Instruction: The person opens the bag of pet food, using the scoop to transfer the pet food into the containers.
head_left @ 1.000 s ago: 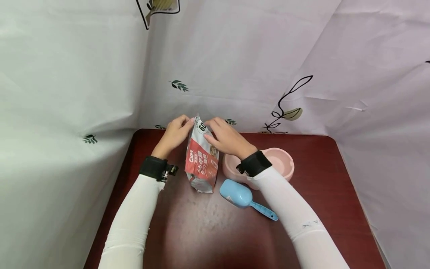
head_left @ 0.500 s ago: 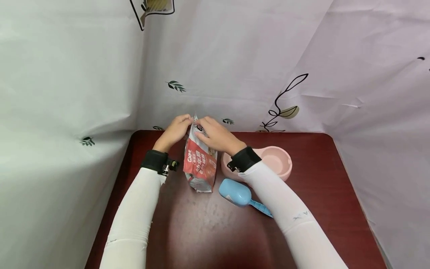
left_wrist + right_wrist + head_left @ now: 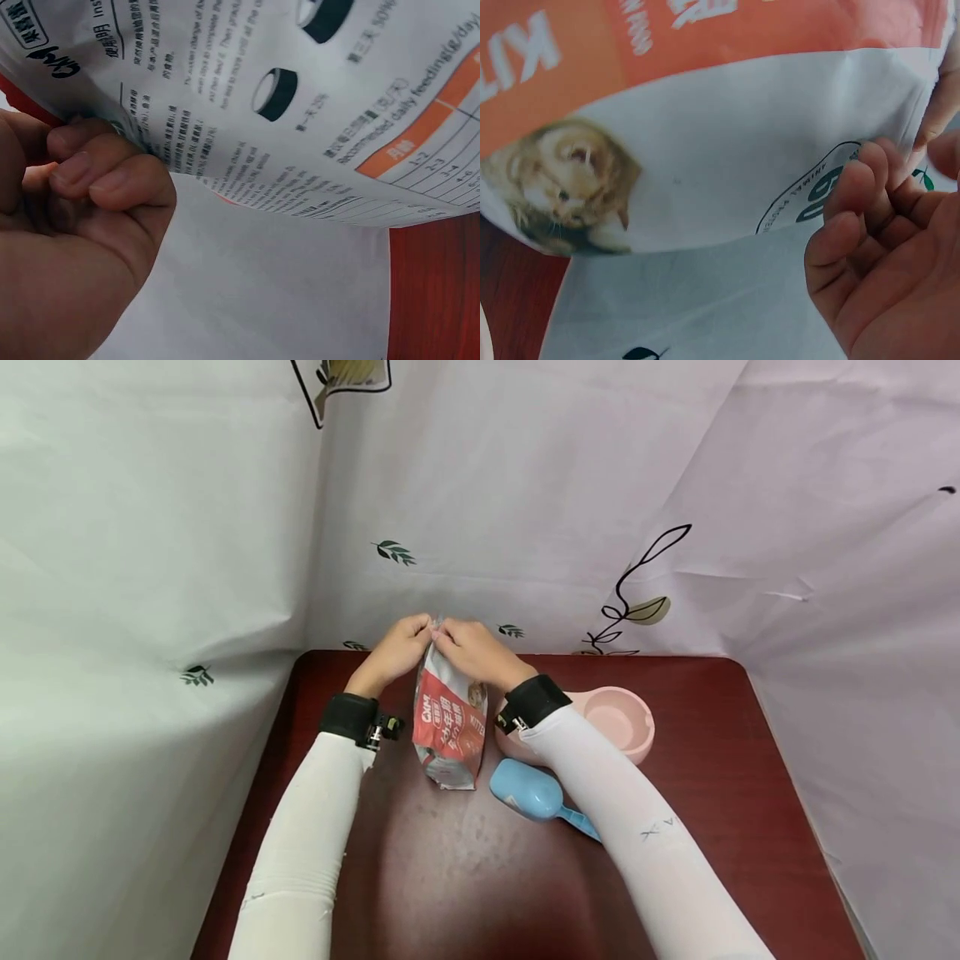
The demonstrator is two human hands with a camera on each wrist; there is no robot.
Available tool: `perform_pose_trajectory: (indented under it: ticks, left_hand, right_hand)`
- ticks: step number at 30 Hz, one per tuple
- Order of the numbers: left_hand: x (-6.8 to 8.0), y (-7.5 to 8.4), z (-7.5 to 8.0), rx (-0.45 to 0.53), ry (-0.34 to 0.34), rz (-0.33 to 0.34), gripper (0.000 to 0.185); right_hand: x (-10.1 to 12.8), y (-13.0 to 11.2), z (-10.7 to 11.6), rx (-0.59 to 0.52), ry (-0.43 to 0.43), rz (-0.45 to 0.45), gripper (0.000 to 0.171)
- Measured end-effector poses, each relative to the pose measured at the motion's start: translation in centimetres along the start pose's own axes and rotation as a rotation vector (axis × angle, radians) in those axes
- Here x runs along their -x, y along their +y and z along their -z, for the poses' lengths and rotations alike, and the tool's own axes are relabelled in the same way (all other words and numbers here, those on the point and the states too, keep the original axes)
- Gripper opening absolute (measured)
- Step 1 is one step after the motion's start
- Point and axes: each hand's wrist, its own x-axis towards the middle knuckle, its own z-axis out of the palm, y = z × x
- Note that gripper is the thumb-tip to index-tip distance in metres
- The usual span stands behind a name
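A red and white bag of kitten food [image 3: 450,718] stands upright on the table, its printed front toward me. At its top edge my left hand [image 3: 397,652] pinches the left side with curled fingers, which the left wrist view shows against the bag's back panel [image 3: 247,97]. Close beside it, my right hand [image 3: 480,653] grips the same top edge, thumb on the front. In the right wrist view its curled fingers [image 3: 851,180] lie against the bag's white upper part [image 3: 720,150]. The hands hide most of the top edge, so I cannot tell if it is sealed.
A pink double pet bowl [image 3: 618,722] stands right of the bag, partly behind my right wrist. In front of it lies a blue scoop [image 3: 528,789], its handle end under my right forearm. A patterned white cloth [image 3: 525,510] hangs behind the dark red table [image 3: 720,793].
My right hand has moved left and up from the bag's front to its top edge, and its fingers have closed there beside my left hand. Bag, bowl and scoop stay in place.
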Motion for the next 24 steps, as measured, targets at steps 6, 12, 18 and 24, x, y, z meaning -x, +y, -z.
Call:
perform_pose_trajectory:
  ticks: [6, 12, 18, 24]
  left_hand:
    - [0.2, -0.2, 0.0, 0.000, -0.005, 0.006, 0.033]
    - [0.4, -0.3, -0.2, 0.009, 0.002, -0.029, 0.032]
    - [0.4, -0.2, -0.5, -0.035, -0.010, -0.050, 0.032]
    - [0.0, 0.4, -0.8, -0.130, -0.018, -0.057, 0.027]
  right_hand:
    - [-0.6, -0.1, 0.1, -0.063, -0.053, -0.117, 0.040]
    - [-1.0, 0.3, 0.3, -0.181, -0.089, -0.179, 0.044]
    - [-1.2, 0.7, 0.7, -0.334, -0.148, -0.219, 0.040]
    - [-1.6, 0.8, 1.6, -0.387, -0.167, -0.290, 0.039]
